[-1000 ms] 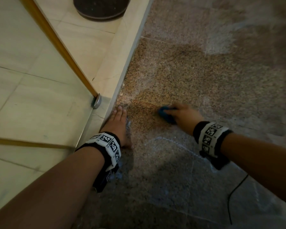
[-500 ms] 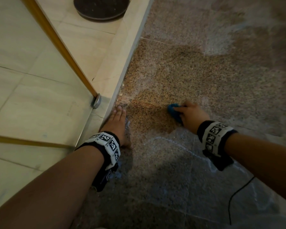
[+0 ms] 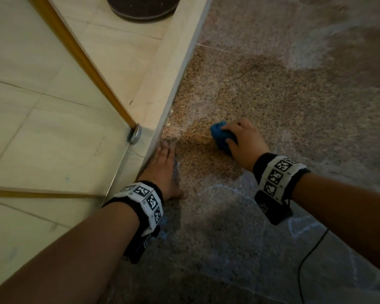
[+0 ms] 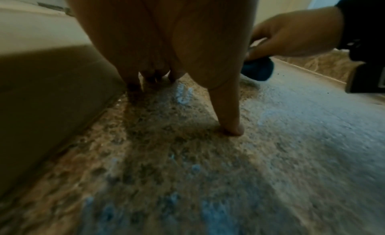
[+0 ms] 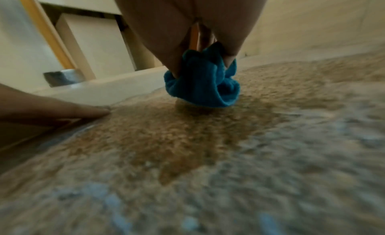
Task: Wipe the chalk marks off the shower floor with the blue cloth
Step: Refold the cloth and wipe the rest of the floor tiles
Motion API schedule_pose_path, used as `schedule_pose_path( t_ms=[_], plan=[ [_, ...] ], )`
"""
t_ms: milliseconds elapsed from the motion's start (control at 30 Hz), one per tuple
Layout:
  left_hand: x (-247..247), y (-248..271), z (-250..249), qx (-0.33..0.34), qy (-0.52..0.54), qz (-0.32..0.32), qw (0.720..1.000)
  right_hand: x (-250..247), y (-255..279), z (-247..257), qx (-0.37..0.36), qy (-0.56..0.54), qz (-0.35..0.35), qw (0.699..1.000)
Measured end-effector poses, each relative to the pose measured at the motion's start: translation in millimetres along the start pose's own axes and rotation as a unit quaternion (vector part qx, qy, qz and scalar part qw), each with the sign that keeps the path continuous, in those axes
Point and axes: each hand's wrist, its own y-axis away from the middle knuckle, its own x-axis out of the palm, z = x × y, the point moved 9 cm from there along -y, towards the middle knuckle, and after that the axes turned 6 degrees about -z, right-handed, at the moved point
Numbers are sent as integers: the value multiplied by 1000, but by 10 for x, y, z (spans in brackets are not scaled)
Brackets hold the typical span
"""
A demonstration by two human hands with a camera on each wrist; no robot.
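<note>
Just now the right hand's [image 3: 246, 143] fingers [image 3: 233, 144] clutch the bunched blue cloth [image 3: 220, 136] against the shower floor [image 3: 272, 95].

Bunched blue cloth [image 3: 220, 135] on speckled shower floor [image 3: 272, 102], chalk marks [image 3: 228, 189] nearby

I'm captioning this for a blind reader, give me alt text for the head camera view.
A right hand presses a bunched blue cloth onto a speckled shower floor, with pale chalk marks nearer the viewer. The left hand rests flat beside the raised curb.
</note>
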Motion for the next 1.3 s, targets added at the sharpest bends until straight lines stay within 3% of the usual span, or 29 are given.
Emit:
schedule_pose_path(
  t_ms=[67,133,267,300,433,533,667,800,900,1000,1133,1300],
  plan=[
    [22,-15,0,-5,-8,2,1000,81,-65,175,-9,-24,-2,1000],
    [21,-22,-10,-11,-11,-3,1000,320,-25,385,-37,11,55,998],
    [-6,-14,-28,-9,1,-26,1000,584,97,758,-191,105,91,972],
    [-7,-8,-25,-7,2,-27,1000,584,47,762,-197,99,94,971],
    [-12,-2,-29,-2,7,-25,1000,482,-298,495,-81,48,85,992],
    [-28,-4,-52,-3,4,-30,1000,544,-208,651,-126,121,93,980],
    [-20,-3,-51,-6,-4,-26,1000,759,123,866,-202,129,140,961],
    [-53,40,-62,-7,-11,-23,1000,663,6,722,-150,76,136,976],
    [-54,154,-18,-13,12,-18,1000,662,10,719,-133,105,124,978],
    [-103,312,11,1,4,-46,999,805,282,976,-212,143,119,959],
    [-270,453,18,24,-51,-84,995,1076,581,1233,-296,94,186,932],
    [-257,544,269,-38,-95,-63,993,729,65,908,-181,100,102,973]
  ],
)
